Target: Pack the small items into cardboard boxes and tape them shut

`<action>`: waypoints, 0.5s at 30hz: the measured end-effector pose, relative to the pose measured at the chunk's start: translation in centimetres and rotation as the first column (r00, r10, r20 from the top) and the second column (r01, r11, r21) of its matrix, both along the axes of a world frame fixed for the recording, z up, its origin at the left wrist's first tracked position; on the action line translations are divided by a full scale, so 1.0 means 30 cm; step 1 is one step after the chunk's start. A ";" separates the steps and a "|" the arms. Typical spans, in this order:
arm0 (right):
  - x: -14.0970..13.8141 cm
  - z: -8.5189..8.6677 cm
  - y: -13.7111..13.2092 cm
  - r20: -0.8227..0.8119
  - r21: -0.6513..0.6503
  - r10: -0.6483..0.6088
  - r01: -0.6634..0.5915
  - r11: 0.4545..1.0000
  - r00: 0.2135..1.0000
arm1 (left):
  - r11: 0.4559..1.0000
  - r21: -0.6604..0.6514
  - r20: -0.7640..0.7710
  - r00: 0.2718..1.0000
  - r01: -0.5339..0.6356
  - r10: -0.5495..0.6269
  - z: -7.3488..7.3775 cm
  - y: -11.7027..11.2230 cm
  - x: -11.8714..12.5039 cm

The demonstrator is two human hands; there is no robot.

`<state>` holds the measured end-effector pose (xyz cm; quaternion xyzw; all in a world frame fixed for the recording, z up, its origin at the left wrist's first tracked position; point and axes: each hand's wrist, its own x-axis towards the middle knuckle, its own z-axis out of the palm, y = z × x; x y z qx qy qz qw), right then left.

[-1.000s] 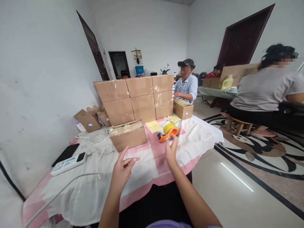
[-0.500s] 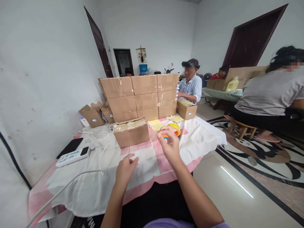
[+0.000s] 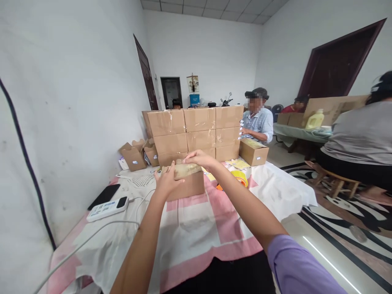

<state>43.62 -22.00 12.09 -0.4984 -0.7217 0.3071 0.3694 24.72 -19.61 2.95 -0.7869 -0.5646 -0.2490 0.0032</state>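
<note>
A small brown cardboard box [image 3: 190,185] with clear tape over its top stands on the cloth-covered table in front of me. My left hand [image 3: 167,181] grips its left end, thumb along the front face and fingers over the upper edge. My right hand [image 3: 199,158] reaches across the taped top from the right. Its fingers are bent and pressed together near the left fingertips; what lies between them is hidden. Right of the box lies a roll of yellow tape [image 3: 240,178], partly behind my right forearm.
Behind the box rises a wall of stacked cartons [image 3: 200,130]. Another carton [image 3: 253,153] stands at right, open boxes [image 3: 134,157] at left. A power strip [image 3: 107,209], its cable and a black phone-like slab [image 3: 104,197] lie at left. A co-worker [image 3: 257,116] sits beyond the stack.
Both hands have moved forward from above the near cloth onto the box. The right hand has crossed left, away from the tape roll. The camera view has shifted up and left.
</note>
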 end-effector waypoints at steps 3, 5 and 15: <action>-0.049 -0.053 0.115 0.153 -0.016 -0.130 0.134 0.991 0.980 | 1.000 0.016 -0.014 1.000 0.011 -0.011 -0.026 -0.015 -0.012; -0.081 -0.101 0.168 0.264 -0.001 -0.230 0.239 0.971 0.937 | 0.999 0.022 -0.033 0.999 0.032 -0.031 -0.045 -0.028 -0.014; -0.054 -0.062 0.100 0.303 0.426 -0.580 0.437 0.792 0.756 | 0.991 0.129 -0.041 0.999 0.024 -0.019 -0.052 -0.105 0.007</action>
